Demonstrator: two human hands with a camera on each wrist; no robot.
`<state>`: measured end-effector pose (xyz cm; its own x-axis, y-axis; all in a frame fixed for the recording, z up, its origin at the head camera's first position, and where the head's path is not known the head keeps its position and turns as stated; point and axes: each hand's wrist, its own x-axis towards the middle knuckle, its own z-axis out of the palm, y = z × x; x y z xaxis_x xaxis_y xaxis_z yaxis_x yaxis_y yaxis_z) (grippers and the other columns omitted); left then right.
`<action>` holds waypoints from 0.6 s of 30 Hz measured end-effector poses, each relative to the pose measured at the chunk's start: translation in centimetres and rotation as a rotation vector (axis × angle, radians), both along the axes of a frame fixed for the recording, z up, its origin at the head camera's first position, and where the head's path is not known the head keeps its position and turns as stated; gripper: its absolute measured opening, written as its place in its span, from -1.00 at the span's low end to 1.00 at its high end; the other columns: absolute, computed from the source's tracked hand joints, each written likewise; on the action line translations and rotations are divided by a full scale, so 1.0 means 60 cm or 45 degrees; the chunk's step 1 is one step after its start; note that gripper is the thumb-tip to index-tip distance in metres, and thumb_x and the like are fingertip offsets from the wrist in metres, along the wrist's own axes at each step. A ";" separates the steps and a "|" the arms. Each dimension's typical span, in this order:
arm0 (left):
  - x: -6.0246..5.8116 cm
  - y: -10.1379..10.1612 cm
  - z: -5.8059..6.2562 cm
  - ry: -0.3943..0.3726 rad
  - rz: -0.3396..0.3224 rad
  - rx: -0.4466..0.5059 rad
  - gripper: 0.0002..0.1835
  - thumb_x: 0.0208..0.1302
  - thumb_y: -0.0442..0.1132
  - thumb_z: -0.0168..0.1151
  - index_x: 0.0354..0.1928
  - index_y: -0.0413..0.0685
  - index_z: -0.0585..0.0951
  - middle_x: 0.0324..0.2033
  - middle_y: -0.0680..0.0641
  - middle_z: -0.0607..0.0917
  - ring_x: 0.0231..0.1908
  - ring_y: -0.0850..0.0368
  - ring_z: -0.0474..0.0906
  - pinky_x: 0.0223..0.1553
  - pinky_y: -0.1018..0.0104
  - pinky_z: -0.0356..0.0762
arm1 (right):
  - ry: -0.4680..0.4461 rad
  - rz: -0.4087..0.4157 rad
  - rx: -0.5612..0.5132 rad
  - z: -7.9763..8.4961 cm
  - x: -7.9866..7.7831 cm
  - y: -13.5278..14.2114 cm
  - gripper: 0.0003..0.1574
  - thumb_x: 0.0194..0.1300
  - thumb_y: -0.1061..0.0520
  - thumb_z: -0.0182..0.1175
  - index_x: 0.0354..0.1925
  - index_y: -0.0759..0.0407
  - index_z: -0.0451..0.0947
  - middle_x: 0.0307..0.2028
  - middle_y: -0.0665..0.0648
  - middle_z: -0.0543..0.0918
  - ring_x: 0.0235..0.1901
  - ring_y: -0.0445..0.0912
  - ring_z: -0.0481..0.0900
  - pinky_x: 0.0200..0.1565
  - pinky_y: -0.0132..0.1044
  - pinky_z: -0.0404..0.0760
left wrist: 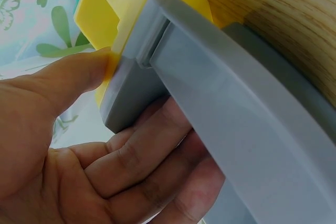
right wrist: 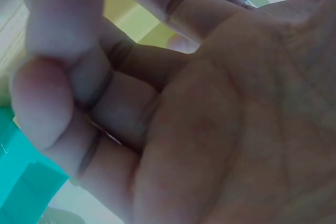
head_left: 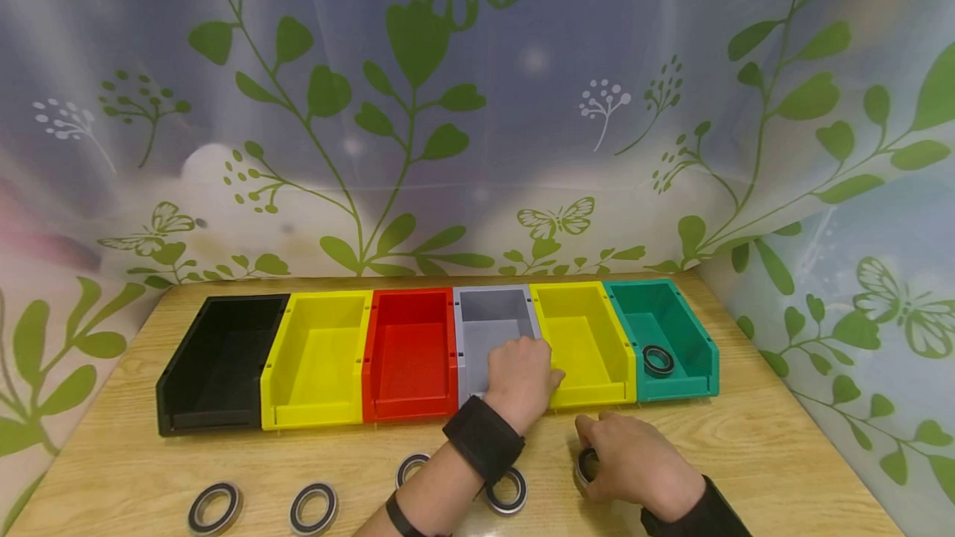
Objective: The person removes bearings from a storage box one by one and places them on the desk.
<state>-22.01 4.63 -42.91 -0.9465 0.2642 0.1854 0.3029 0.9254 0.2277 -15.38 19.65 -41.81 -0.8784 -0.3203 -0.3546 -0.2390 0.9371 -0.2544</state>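
My left hand (head_left: pixel 520 379) is at the grey bin (head_left: pixel 498 305). In the left wrist view its thumb lies along the yellow bin wall (left wrist: pixel 116 45) and its curled fingers (left wrist: pixel 152 156) reach inside the grey bin, gripping the side walls where the two bins meet. The fingertips are partly hidden behind the grey front wall. My right hand (head_left: pixel 630 458) pinches a ball bearing (head_left: pixel 588 466) on the table, in front of the right yellow bin (head_left: pixel 578 330). That bearing is mostly covered by the hand and does not show in the right wrist view.
A black bin (head_left: pixel 224 363), a left yellow bin (head_left: pixel 321 346) and a red bin (head_left: pixel 410 346) continue the row leftward. The green bin (head_left: pixel 664 313) at the right end holds one bearing (head_left: pixel 658 361). Several bearings (head_left: pixel 313 508) lie along the table front. A patterned curtain (head_left: pixel 477 147) hangs behind.
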 end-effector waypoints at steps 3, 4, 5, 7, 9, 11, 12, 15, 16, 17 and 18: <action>0.000 0.000 0.000 0.013 0.003 0.001 -0.54 0.26 0.09 0.47 -0.66 0.01 0.57 -0.71 0.05 0.43 -0.64 0.13 0.48 -0.65 0.23 0.38 | 0.004 0.003 0.001 -0.002 0.000 0.000 -0.44 -0.19 0.14 0.66 -0.29 0.05 0.50 -0.49 0.02 0.46 -0.45 -0.04 0.38 -0.36 -0.11 0.37; 0.000 0.000 0.000 0.015 0.003 0.000 -0.53 0.26 0.09 0.47 -0.66 0.01 0.57 -0.71 0.05 0.43 -0.64 0.13 0.48 -0.65 0.23 0.38 | 0.002 0.001 -0.002 -0.002 0.000 0.000 -0.44 -0.19 0.14 0.66 -0.29 0.06 0.50 -0.49 0.03 0.46 -0.45 -0.04 0.38 -0.36 -0.11 0.37; 0.000 0.001 0.000 0.015 0.004 0.000 -0.54 0.26 0.09 0.47 -0.66 0.01 0.58 -0.71 0.05 0.43 -0.64 0.13 0.48 -0.65 0.23 0.38 | 0.002 0.001 -0.004 -0.003 0.000 0.000 -0.44 -0.19 0.14 0.66 -0.29 0.06 0.51 -0.49 0.03 0.46 -0.45 -0.04 0.38 -0.36 -0.11 0.37; 0.000 0.001 0.000 0.011 0.004 -0.001 -0.54 0.26 0.09 0.47 -0.65 0.00 0.58 -0.71 0.04 0.44 -0.64 0.13 0.48 -0.65 0.23 0.38 | 0.001 0.002 -0.007 -0.004 0.000 0.000 -0.45 -0.19 0.14 0.66 -0.29 0.06 0.51 -0.49 0.03 0.46 -0.46 -0.04 0.38 -0.37 -0.11 0.37; 0.000 0.001 0.000 0.004 0.004 -0.002 -0.54 0.26 0.10 0.47 -0.65 0.00 0.59 -0.70 0.04 0.44 -0.64 0.13 0.47 -0.65 0.23 0.37 | 0.006 0.006 -0.006 -0.005 0.000 -0.001 -0.44 -0.20 0.14 0.67 -0.28 0.06 0.51 -0.49 0.02 0.46 -0.46 -0.04 0.38 -0.37 -0.11 0.38; 0.000 0.001 -0.001 -0.001 0.005 -0.002 -0.54 0.26 0.10 0.47 -0.65 0.00 0.59 -0.70 0.04 0.44 -0.64 0.13 0.47 -0.65 0.23 0.37 | 0.013 0.013 -0.006 -0.006 0.000 -0.001 -0.43 -0.21 0.13 0.67 -0.28 0.06 0.52 -0.48 0.02 0.47 -0.46 -0.04 0.38 -0.36 -0.11 0.40; 0.000 0.001 -0.001 -0.003 0.005 -0.003 -0.53 0.26 0.10 0.47 -0.65 0.00 0.58 -0.70 0.04 0.44 -0.64 0.13 0.47 -0.65 0.23 0.37 | 0.017 0.018 -0.006 -0.007 0.000 -0.001 -0.43 -0.22 0.13 0.67 -0.28 0.06 0.51 -0.48 0.01 0.47 -0.46 -0.05 0.38 -0.36 -0.11 0.40; 0.000 0.001 -0.001 -0.001 0.007 -0.006 -0.52 0.26 0.10 0.47 -0.66 0.01 0.57 -0.71 0.04 0.43 -0.64 0.13 0.47 -0.65 0.23 0.37 | 0.027 0.031 -0.015 -0.007 0.001 -0.001 -0.42 -0.25 0.15 0.67 -0.28 0.06 0.52 -0.48 0.01 0.47 -0.45 -0.05 0.38 -0.36 -0.10 0.42; 0.000 0.001 -0.001 0.000 0.008 -0.008 -0.52 0.26 0.11 0.47 -0.67 0.01 0.56 -0.71 0.04 0.43 -0.64 0.13 0.47 -0.65 0.23 0.37 | 0.032 0.035 -0.019 -0.008 0.001 -0.001 -0.41 -0.25 0.16 0.66 -0.28 0.07 0.52 -0.48 0.01 0.47 -0.45 -0.05 0.38 -0.37 -0.10 0.42; 0.000 0.001 0.000 0.001 0.008 -0.008 -0.52 0.26 0.10 0.47 -0.67 0.01 0.56 -0.71 0.04 0.43 -0.64 0.13 0.47 -0.65 0.23 0.37 | 0.035 0.038 -0.023 -0.008 0.001 -0.001 -0.41 -0.26 0.17 0.66 -0.27 0.07 0.52 -0.47 0.01 0.47 -0.45 -0.05 0.38 -0.37 -0.09 0.42; 0.001 0.001 0.000 0.001 0.009 -0.008 -0.52 0.26 0.10 0.47 -0.67 0.01 0.56 -0.71 0.04 0.43 -0.64 0.13 0.47 -0.65 0.24 0.37 | 0.041 0.040 -0.022 -0.008 0.001 -0.001 -0.41 -0.27 0.18 0.66 -0.28 0.07 0.51 -0.48 0.01 0.47 -0.45 -0.05 0.38 -0.37 -0.10 0.41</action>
